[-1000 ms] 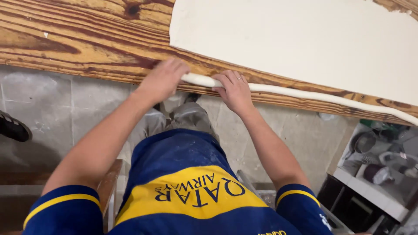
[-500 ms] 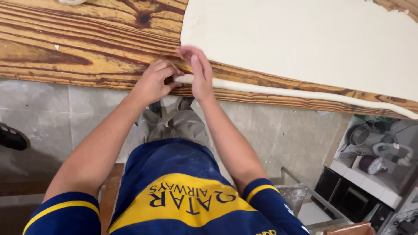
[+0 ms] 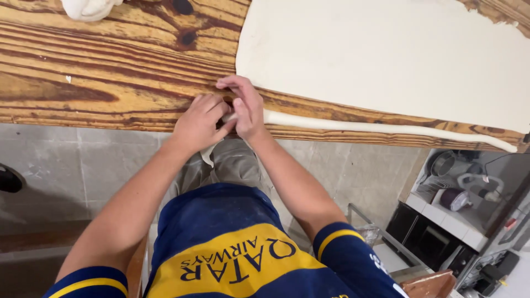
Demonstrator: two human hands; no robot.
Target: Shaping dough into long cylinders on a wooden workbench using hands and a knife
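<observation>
A long thin strip of pale dough (image 3: 386,128) lies along the near edge of a striped wooden table (image 3: 110,72). My left hand (image 3: 200,122) and my right hand (image 3: 247,106) are pressed together on the strip's left end, fingers curled around it. A short end of the strip hangs below my left hand, off the table edge. A large flat sheet of rolled dough (image 3: 386,55) covers the table just beyond the strip.
A lump of white dough or cloth (image 3: 88,8) sits at the table's far left. Grey tiled floor (image 3: 66,165) shows below the edge. A shelf with kitchen items (image 3: 469,198) stands at lower right. A dark object (image 3: 8,179) lies at the left.
My hands, apart on the strip a second ago, have come together at its left end. The view has shifted so the sheet sits further right.
</observation>
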